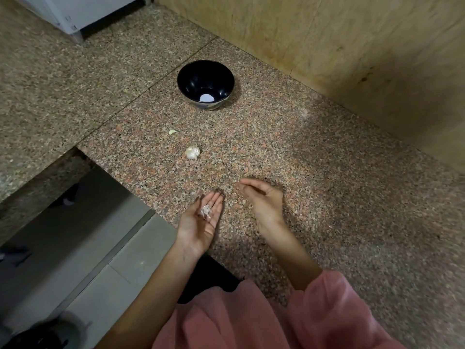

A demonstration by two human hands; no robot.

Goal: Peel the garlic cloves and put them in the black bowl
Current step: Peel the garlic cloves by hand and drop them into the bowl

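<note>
One white spot (206, 98) in black bowl (181, 80); released left fingers (214, 200) bear garlic skin (205, 211), right fingers (251, 184) released.

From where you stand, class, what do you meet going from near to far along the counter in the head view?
Left hand with garlic skin on its palm → larger garlic piece → small garlic clove → black bowl.

A speckled granite desk (276, 147) before me carries a black bowl (195, 78) at its far side; nearer me lie a loose garlic clove (172, 132) and a garlic bulb (192, 152), slightly apart.
</note>
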